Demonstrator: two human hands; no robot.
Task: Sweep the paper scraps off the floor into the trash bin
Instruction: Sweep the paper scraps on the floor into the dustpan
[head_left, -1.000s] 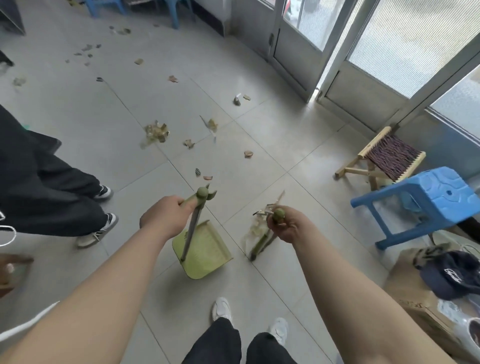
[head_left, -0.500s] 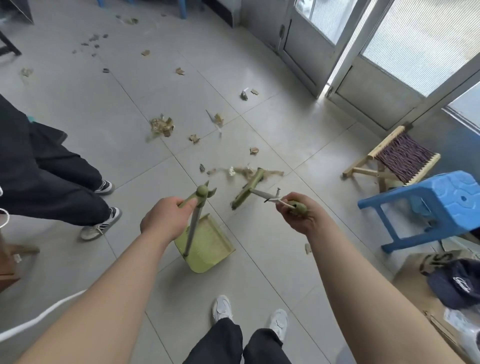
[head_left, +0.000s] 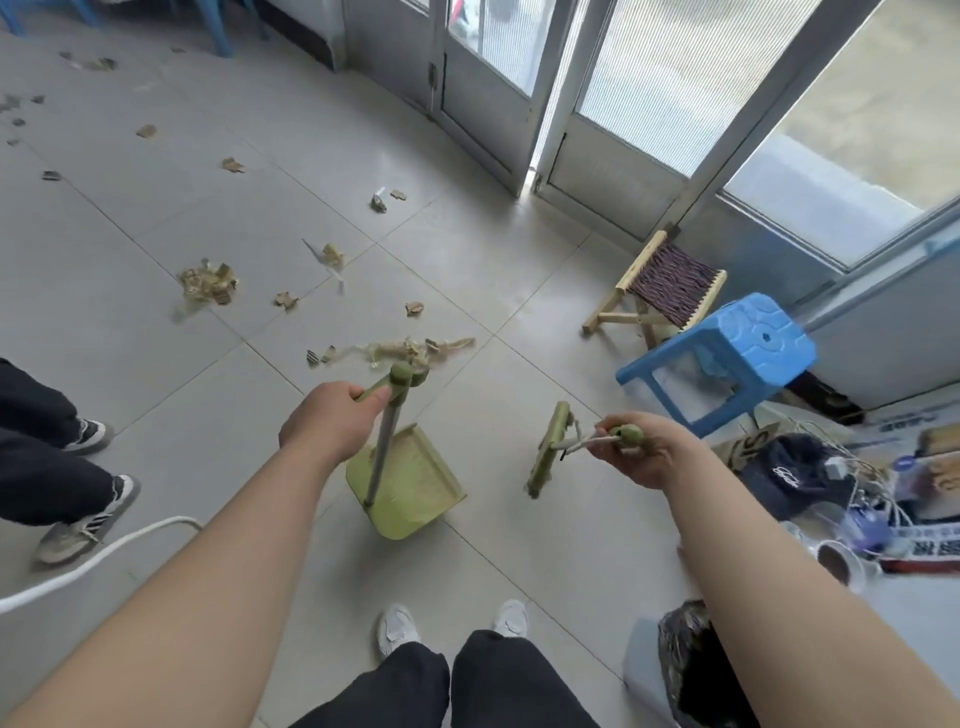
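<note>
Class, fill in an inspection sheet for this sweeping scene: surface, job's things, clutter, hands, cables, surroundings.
Surface: grey tiled floor, littered with paper scraps.
Job's things: dustpan ahead of the person's shoes; broom to its right, clear of the scraps; lined trash bin at lower right.
Clutter: cap and cup on the right.
Hands: left hand grips the dustpan handle; right hand grips the broom handle.
Cables: white cable at lower left; tangled cords by the cap.
Surroundings: blue stool, woven stool, glass doors, another person's legs at left.

Left hand (head_left: 326, 422) gripping, right hand (head_left: 643, 458) pinching
</note>
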